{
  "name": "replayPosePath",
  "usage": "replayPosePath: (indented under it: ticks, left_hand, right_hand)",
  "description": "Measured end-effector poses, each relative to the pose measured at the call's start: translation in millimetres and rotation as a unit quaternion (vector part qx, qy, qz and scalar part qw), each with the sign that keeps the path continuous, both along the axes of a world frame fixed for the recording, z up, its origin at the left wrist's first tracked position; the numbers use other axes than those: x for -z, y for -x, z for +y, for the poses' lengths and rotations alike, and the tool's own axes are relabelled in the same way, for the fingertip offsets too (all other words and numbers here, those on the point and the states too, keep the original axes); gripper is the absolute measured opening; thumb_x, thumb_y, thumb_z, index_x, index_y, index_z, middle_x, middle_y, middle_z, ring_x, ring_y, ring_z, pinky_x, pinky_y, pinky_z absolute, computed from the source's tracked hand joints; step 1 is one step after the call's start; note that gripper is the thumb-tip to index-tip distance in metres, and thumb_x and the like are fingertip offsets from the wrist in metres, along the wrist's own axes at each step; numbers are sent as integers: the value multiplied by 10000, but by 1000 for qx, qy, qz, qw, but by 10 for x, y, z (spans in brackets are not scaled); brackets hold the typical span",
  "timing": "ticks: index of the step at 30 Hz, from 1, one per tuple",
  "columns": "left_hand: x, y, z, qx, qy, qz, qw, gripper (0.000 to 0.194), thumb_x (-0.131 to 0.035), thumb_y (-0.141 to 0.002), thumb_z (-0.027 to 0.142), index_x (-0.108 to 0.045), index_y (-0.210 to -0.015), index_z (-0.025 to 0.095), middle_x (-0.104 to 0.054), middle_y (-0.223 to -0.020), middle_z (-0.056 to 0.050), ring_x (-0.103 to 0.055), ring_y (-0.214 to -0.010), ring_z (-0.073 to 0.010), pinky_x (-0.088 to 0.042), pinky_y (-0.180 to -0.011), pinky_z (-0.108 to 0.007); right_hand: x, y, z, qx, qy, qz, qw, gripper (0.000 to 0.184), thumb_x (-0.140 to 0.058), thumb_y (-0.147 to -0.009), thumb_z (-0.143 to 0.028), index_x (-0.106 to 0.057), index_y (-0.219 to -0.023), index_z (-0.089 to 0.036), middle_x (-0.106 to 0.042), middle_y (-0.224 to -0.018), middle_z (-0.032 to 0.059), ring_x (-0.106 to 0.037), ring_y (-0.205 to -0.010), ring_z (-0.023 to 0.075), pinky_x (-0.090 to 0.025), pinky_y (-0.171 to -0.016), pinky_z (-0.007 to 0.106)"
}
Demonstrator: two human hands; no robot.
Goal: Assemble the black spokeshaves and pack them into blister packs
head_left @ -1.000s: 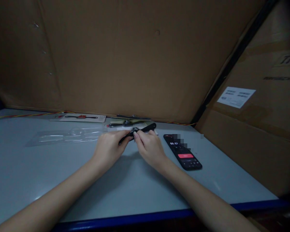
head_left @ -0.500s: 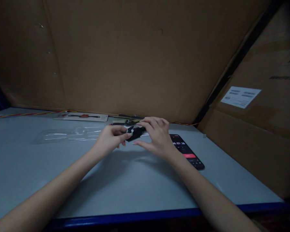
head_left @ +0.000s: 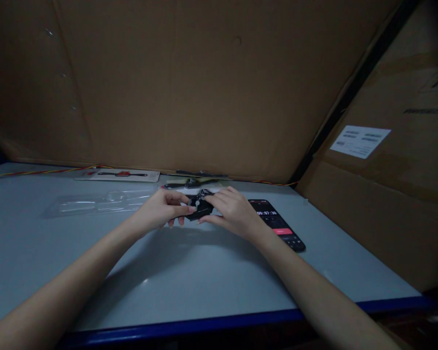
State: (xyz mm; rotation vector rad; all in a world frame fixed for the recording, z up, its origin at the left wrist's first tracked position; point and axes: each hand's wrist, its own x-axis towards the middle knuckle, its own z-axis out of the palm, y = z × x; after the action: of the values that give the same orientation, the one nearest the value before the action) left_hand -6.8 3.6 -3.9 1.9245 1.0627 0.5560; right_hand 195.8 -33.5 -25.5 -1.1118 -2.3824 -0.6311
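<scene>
Just above the table, a small black object (head_left: 203, 210) with pale, shiny parts on top is held between my two hands. Its exact kind cannot be made out in the dim light. My left hand (head_left: 158, 209) grips the object's left end, thumb on the near side and fingers curled behind. From the right, my right hand (head_left: 235, 210) closes on it, fingertips over the top and thumb at the lower edge. A dark, long-handled item (head_left: 177, 185) lies just behind the hands, partly covered by them.
A phone (head_left: 282, 228) showing a timer lies right of my right hand. Left of my hands is a clear plastic blister shell (head_left: 98, 204). A printed card (head_left: 146, 176) and twisted wires (head_left: 40, 172) lie along the back cardboard wall (head_left: 149, 97). Another cardboard panel (head_left: 379, 209) bounds the right side.
My right hand has come down and its fingers have closed onto the black object, where thumb and fingers were spread wider before. The view has shifted slightly.
</scene>
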Motion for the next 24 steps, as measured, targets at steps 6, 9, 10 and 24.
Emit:
replayPosePath:
  ticks: [6, 9, 10, 24]
  left_hand:
    - [11, 45, 41, 37, -3, -4, 999, 327, -606, -706, 448, -636, -822, 144, -587, -509, 4, -439, -368, -77, -262, -312, -164]
    - [13, 62, 58, 46, 3, -4, 999, 337, -614, -702, 448, -629, -846, 144, -592, -522, 3, -444, -369, -77, -264, -310, -162]
    - [9, 64, 58, 49, 8, -3, 999, 333, -612, -705, 442, -627, -852, 144, -595, -529, 2, -445, -371, -77, -264, -311, -162]
    - [-30, 130, 64, 64, 68, 1, 996, 283, -615, -717, 410, -609, -841, 156, -589, -544, 8, -440, -401, -70, -246, -336, -156]
  right_hand:
    - [5, 5, -16, -10, 12, -7, 1000, 506, -503, -820, -493, -576, -1120, -93, -674, -919, 111, -583, -879, 224, -402, -777, 347]
    - [7, 12, -24, -10, 15, -11, 1000, 508, -496, -830, -479, -565, -1144, -85, -674, -889, 109, -584, -866, 222, -400, -779, 346]
    - [7, 14, -26, -11, 17, -10, 1000, 510, -491, -833, -479, -564, -1145, -81, -674, -879, 109, -584, -865, 222, -399, -779, 347]
    - [38, 42, -28, -24, 23, -6, 999, 484, -463, -852, -473, -580, -1109, -80, -671, -878, 116, -574, -850, 219, -391, -756, 345]
